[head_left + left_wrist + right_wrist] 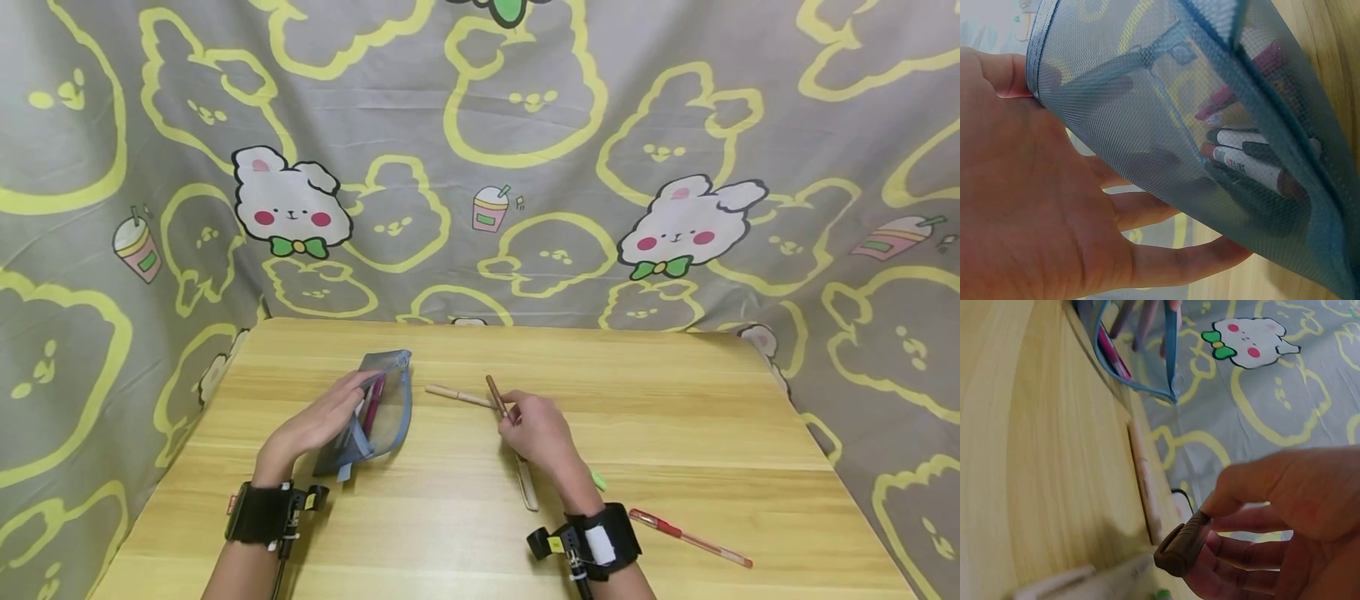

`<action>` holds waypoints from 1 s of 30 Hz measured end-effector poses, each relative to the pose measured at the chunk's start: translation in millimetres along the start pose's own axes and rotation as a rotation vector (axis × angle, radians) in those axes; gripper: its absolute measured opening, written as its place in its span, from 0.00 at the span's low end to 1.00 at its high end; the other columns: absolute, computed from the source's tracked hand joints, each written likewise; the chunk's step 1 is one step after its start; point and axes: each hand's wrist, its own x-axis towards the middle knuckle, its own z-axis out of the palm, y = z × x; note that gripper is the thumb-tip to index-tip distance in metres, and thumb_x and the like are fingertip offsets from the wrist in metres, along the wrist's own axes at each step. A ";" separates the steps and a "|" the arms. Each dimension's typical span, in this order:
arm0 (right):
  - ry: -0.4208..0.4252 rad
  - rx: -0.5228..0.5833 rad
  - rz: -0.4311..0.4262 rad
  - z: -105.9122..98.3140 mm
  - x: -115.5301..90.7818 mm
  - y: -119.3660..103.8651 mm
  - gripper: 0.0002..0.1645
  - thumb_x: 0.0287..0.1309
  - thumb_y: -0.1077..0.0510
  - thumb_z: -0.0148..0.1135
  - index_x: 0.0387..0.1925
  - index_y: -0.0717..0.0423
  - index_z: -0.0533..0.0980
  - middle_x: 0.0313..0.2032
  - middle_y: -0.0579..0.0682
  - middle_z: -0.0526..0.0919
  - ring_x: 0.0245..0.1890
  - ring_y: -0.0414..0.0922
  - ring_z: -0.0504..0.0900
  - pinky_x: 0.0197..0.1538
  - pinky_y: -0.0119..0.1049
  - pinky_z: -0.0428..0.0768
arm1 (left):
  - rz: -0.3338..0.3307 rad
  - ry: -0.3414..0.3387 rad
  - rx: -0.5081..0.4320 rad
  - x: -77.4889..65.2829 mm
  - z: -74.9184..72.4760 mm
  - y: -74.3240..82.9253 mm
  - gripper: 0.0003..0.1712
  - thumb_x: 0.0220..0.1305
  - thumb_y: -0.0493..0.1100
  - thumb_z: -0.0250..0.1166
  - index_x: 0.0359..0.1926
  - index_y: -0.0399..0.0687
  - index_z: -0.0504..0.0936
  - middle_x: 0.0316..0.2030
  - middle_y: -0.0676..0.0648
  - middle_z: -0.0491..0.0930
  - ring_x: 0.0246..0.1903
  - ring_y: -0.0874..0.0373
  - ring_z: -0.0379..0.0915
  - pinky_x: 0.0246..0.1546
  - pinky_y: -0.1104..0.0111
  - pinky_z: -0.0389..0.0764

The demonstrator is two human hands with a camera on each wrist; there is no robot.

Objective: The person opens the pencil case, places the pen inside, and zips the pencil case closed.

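While the right hand pinches a slim brown pen between thumb and fingertips near the frame's centre, its tip angled up off the wood, the left hand at centre left has fingers slipped into a blue-grey mesh zip pouch, apparently spreading its mouth open. Pink and dark pens lie inside. Just beyond the right hand rests a pale wooden pencil; a red pen lies lower right on the light wooden table.

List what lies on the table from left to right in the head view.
Left hand → mesh pencil pouch → tan pen → right hand holding a brown pen → red pen.
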 end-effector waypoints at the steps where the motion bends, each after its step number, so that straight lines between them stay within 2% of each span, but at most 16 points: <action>1: -0.009 0.001 0.000 2.1 0.7 -2.1 0.23 0.56 0.67 0.64 0.56 0.63 0.81 0.26 0.45 0.82 0.20 0.39 0.75 0.21 0.33 0.75 | -0.002 0.002 -0.001 0.2 0.0 0.2 0.30 0.83 0.42 0.33 0.79 0.36 0.56 0.76 0.27 0.50 0.76 0.29 0.40 0.72 0.34 0.46; 7: -0.048 0.023 -0.035 14.0 4.5 -13.4 0.25 0.53 0.67 0.65 0.56 0.63 0.82 0.27 0.45 0.82 0.21 0.39 0.76 0.21 0.33 0.75 | 0.000 0.009 -0.001 1.2 0.2 1.3 0.30 0.83 0.42 0.32 0.79 0.35 0.56 0.76 0.27 0.51 0.76 0.29 0.41 0.72 0.35 0.47; 15: -0.063 0.119 -0.043 30.2 9.3 -26.1 0.17 0.52 0.69 0.66 0.46 0.66 0.83 0.27 0.46 0.81 0.25 0.39 0.78 0.23 0.31 0.77 | 0.029 0.017 -0.002 -2.2 0.6 0.6 0.29 0.83 0.40 0.32 0.78 0.34 0.57 0.75 0.27 0.54 0.75 0.29 0.44 0.72 0.35 0.48; 24: -0.028 0.174 -0.041 46.1 12.0 -43.8 0.22 0.57 0.70 0.64 0.56 0.63 0.81 0.27 0.46 0.80 0.22 0.38 0.76 0.20 0.30 0.75 | 0.048 0.011 -0.002 -2.1 0.6 1.3 0.29 0.83 0.40 0.33 0.78 0.35 0.57 0.76 0.28 0.53 0.75 0.29 0.44 0.71 0.34 0.48; 30: -0.015 0.173 -0.028 57.1 13.4 -58.9 0.22 0.58 0.68 0.65 0.55 0.62 0.82 0.26 0.44 0.80 0.20 0.36 0.75 0.19 0.30 0.74 | 0.024 0.009 -0.003 -2.7 0.6 2.4 0.29 0.84 0.42 0.34 0.79 0.38 0.57 0.76 0.28 0.53 0.75 0.29 0.44 0.71 0.34 0.50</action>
